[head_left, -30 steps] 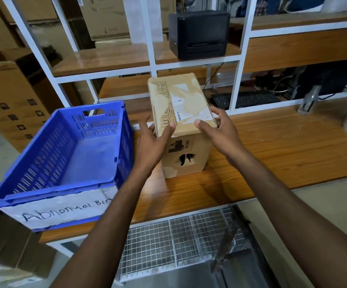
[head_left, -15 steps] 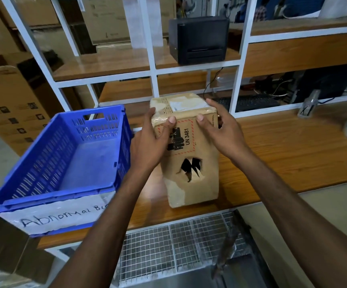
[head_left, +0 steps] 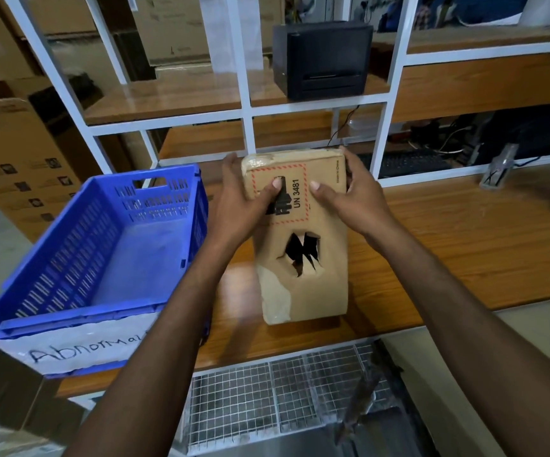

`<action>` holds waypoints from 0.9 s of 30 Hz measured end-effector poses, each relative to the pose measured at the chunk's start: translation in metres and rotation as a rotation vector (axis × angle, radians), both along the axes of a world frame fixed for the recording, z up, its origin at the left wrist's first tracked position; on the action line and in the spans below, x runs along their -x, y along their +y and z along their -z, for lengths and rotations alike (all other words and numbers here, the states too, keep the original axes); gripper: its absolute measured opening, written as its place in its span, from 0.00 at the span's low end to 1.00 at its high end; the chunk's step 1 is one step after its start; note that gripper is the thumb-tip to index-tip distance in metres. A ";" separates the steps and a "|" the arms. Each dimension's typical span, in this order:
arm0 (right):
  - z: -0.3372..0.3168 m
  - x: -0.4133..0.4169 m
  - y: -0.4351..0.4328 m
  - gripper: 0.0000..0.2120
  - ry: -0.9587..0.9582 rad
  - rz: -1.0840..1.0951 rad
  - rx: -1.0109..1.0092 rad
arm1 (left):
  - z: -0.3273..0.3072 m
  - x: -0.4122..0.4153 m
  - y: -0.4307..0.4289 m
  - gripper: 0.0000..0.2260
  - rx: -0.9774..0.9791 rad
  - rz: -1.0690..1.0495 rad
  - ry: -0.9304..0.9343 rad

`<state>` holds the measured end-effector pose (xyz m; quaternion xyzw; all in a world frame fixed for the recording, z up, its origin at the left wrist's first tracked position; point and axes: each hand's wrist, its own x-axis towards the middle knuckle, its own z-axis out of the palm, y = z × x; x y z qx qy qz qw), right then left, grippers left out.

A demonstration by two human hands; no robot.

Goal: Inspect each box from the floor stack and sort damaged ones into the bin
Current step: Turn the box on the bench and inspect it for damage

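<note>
Head view: the box (head_left: 303, 285) is a tall brown carton held with its broad face turned up toward the camera, over the worktop (head_left: 448, 252) and just right of the blue bin (head_left: 69, 258). Whether its near end rests on the wood I cannot tell. The left grip (head_left: 244, 206) and right grip (head_left: 356, 199), both bare hands, are clamped on the box's far end, with thumbs pressed on the printed face and fingers curled round the side edges. A ragged hole (head_left: 301, 250) is torn through the middle of that face, and the cardboard around it is dented. The near left corner looks scuffed or taped.

The box is probably light, since two hands hold it by one end. The panel will be soft and weak near the tear, so it is best held by the stiffer side edges and corners, away from the hole. The bin, marked "Abnormal", looks like its place.
</note>
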<state>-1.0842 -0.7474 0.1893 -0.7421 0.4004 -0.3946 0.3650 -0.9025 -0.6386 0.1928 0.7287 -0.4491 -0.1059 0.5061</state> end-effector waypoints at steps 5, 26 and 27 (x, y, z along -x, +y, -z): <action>0.019 -0.005 0.009 0.32 -0.018 -0.082 -0.046 | 0.024 -0.002 0.000 0.27 0.028 0.056 0.035; 0.020 -0.013 0.015 0.38 -0.029 -0.087 -0.093 | 0.029 -0.017 0.003 0.32 0.025 0.064 0.058; 0.021 -0.014 0.017 0.38 -0.033 -0.073 -0.079 | 0.030 -0.017 0.004 0.32 0.040 0.060 0.052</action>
